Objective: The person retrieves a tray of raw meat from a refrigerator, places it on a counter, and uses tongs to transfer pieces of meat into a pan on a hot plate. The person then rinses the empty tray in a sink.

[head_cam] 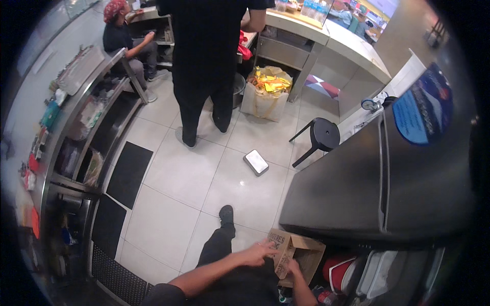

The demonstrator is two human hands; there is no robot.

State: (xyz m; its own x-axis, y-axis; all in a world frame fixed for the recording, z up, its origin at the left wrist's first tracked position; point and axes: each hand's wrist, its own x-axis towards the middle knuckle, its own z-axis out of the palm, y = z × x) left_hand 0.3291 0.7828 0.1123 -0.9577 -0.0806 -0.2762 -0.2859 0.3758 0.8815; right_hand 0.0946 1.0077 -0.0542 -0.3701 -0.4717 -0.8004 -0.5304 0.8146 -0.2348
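A brown cardboard box [317, 264] bearing printed writing stands low at my right side, its top flaps raised. My left hand [262, 252] reaches across my body to the near flap, with its fingers spread at the flap's edge. Beside the box opening is my right hand [294, 266], against the printed flap. Its fingers are partly hidden, so its grip on the cardboard is unclear. The inside of the box lies in shadow.
A steel refrigerator [337, 191] rises at my right, with a black stool [324, 134] beyond it. A white-topped device [256, 162] lies on the tiles. Ahead, a person in black [204, 49] stands near a stuffed bag [264, 101]; another person [126, 49] sits. Steel shelving [90, 101] lines the left.
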